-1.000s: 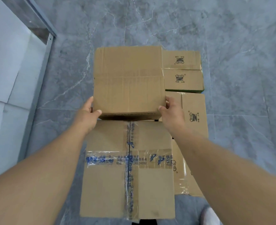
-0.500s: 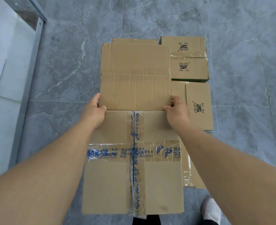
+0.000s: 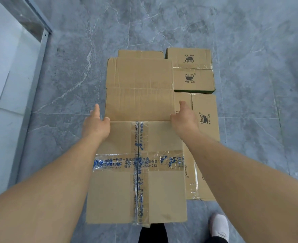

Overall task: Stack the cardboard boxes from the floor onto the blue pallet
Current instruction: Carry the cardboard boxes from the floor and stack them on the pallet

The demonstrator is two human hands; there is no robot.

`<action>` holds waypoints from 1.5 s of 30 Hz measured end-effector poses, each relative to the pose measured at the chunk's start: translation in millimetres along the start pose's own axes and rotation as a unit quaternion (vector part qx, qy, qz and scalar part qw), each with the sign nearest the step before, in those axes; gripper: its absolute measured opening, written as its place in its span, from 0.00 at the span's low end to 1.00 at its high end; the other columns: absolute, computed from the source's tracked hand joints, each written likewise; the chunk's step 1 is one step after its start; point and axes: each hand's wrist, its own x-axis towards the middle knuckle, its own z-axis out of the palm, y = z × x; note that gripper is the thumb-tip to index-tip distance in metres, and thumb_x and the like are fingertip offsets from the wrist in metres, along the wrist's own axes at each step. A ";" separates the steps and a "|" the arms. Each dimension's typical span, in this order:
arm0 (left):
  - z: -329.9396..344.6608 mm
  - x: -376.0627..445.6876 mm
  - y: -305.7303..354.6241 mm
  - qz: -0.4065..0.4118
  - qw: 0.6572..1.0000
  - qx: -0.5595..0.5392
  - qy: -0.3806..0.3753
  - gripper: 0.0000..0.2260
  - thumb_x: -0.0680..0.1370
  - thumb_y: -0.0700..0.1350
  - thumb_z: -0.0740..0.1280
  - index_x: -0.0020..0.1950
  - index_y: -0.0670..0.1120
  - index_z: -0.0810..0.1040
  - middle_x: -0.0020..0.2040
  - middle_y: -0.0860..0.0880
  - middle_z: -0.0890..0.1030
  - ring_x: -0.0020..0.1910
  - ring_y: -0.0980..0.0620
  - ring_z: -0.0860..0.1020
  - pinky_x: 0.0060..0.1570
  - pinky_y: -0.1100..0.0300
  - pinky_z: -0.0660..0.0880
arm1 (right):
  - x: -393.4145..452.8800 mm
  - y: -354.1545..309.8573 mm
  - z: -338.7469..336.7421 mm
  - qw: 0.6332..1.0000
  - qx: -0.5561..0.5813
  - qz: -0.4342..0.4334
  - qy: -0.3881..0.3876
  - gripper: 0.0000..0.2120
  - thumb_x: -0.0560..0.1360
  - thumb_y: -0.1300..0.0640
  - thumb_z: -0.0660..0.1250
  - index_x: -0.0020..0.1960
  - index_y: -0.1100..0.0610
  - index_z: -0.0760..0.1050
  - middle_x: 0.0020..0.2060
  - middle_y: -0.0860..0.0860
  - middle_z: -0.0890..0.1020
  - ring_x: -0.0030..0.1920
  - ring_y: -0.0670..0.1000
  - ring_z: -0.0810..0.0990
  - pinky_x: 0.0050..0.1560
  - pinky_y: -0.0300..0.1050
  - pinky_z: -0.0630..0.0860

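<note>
Two hands flank the plain box [image 3: 139, 90], which sits just beyond the taped box [image 3: 136, 172], edge to edge with it. The left hand [image 3: 96, 125] is released, fingers straight, thumb at the plain box's near left corner; the right hand [image 3: 184, 120] looks relaxed at its near right corner, grasping nothing I can make out. No blue pallet shows, so I cannot tell what lies beneath. Likely risk: the plain box overhangs the smaller box [image 3: 140, 53] peeking out beyond it and could tip if nudged. I count six boxes: the three named, two printed boxes [image 3: 191, 69] stacked beyond-right, and one printed box [image 3: 205, 146] right of the taped box.
</note>
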 end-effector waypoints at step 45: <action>-26.1 -772.5 -224.8 -0.417 0.692 -0.273 0.522 0.32 0.78 0.57 0.58 0.77 0.46 0.50 0.77 0.45 0.52 0.76 0.47 0.51 0.73 0.47 0.49 | -691.6 60.5 -44.3 0.586 -0.241 -0.700 -0.330 0.23 0.79 0.48 0.57 0.71 0.55 0.62 0.68 0.54 0.68 0.67 0.54 0.68 0.61 0.50 0.68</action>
